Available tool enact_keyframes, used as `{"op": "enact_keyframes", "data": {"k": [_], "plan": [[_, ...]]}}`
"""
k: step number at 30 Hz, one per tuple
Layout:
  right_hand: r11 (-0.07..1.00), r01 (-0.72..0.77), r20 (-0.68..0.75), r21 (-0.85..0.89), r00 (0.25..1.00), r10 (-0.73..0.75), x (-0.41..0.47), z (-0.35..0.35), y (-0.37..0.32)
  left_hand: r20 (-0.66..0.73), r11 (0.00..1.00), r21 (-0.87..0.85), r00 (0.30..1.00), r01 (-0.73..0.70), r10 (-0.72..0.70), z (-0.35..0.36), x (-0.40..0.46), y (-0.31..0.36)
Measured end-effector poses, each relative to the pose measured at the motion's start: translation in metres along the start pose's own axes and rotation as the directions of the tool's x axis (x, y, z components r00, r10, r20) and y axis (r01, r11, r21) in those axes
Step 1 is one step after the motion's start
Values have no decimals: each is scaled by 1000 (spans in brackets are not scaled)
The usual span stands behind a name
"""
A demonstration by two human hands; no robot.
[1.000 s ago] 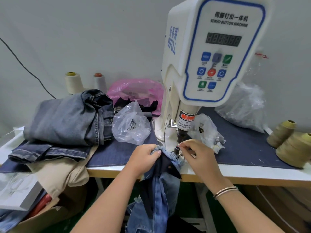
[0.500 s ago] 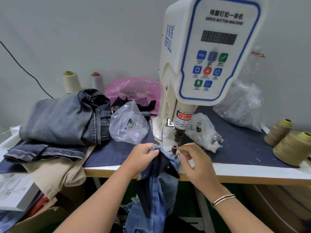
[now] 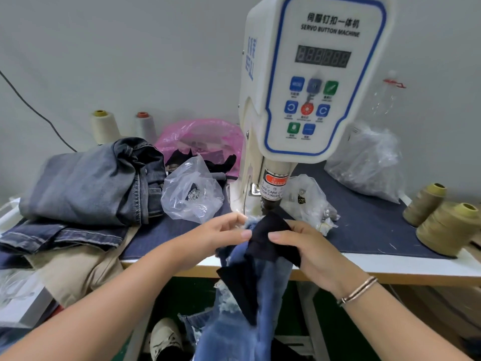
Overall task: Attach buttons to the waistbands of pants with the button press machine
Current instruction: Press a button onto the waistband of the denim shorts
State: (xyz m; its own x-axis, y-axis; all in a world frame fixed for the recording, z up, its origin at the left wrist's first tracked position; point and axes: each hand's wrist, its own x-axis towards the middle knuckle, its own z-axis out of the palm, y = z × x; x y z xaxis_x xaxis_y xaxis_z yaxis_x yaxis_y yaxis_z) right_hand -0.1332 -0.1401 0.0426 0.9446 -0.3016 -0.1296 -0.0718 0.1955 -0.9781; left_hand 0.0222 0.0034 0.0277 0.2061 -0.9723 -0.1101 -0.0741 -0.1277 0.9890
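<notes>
both hands hold a pair of blue jeans at the table's front edge, directly below the punch of the white button press machine. left hand pinches the frayed waistband between thumb and fingers; right hand grips the dark lining flap that folds over the waistband, thumb on top, fingers curled beneath. the thumbs lie close together on the fabric, not quite touching. the rest of the jeans hang down from the grip, below the table edge. whether a button sits under the flap cannot be seen.

just beyond the left hand lies a clear plastic bag with small metal pieces inside; further left of it, a stack of folded denim over beige cloth. beyond the right hand, beside the machine's base, sits another clear bag of small parts. well to the right of the grip stand two olive thread cones. behind the stack stand two pale thread cones, and a pink bag lies behind the first clear bag. a bracelet circles the right wrist.
</notes>
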Motion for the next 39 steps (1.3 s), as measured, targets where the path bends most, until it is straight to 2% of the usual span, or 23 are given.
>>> {"op": "enact_keyframes", "data": {"k": [2,3,4,5,6,7,8,9,11,13,16,18,22,25,29,34,37,39], "plan": [[992,-32,-19,119,999,35,-2,-4,0,42,995,92,999,28,-32,0,-5,-8],[982,-40,-56,187,997,52,-3,-6,0,-3,988,155,1000,-15,16,3,-7,-13],[970,-37,-102,240,993,64,-3,-10,0,-113,969,232,987,-86,114,10,-10,-19],[963,-26,-144,269,987,67,-4,-14,0,-278,939,312,931,-145,236,18,-14,-25],[961,-8,-171,276,984,57,-4,-18,-2,-442,912,367,827,-186,346,27,-19,-30],[962,6,-179,273,983,45,-4,-20,-3,-550,904,378,736,-202,395,37,-24,-34],[965,10,-177,262,984,38,-3,-22,-4,-603,923,335,709,-192,366,47,-29,-37],[968,11,-175,250,984,34,-2,-23,-4,-614,954,261,737,-150,284,57,-32,-38],[971,12,-176,240,984,31,-1,-24,-3,-567,991,132,820,-6,80,71,-31,-40],[969,19,-174,247,984,25,-2,-26,-2,-490,995,66,871,77,-35,78,-26,-44],[959,11,-153,284,988,35,-5,-32,-1,-459,988,-112,876,108,-148,72,-19,-44],[940,-24,-126,341,989,71,-8,-37,0,-453,961,-270,873,60,-182,63,-17,-42],[879,-58,-86,474,990,111,-12,-38,4,-412,908,-417,897,-33,-157,52,-9,-36],[829,-62,-35,556,995,97,-14,-34,5,-379,925,-378,916,-23,-132,57,-2,-36],[776,-77,135,626,991,-10,-20,-26,0,-292,940,-337,954,-43,-61,56,0,-41],[756,-48,76,652,997,-2,-22,-18,2,-108,911,-388,989,-138,104,52,-11,-37],[773,-63,103,631,995,-3,-23,-15,2,-27,934,-345,995,-95,91,50,-14,-25],[775,-45,96,630,995,-20,-23,-21,-2,-47,933,-347,996,-90,79,46,-15,-16]]}}
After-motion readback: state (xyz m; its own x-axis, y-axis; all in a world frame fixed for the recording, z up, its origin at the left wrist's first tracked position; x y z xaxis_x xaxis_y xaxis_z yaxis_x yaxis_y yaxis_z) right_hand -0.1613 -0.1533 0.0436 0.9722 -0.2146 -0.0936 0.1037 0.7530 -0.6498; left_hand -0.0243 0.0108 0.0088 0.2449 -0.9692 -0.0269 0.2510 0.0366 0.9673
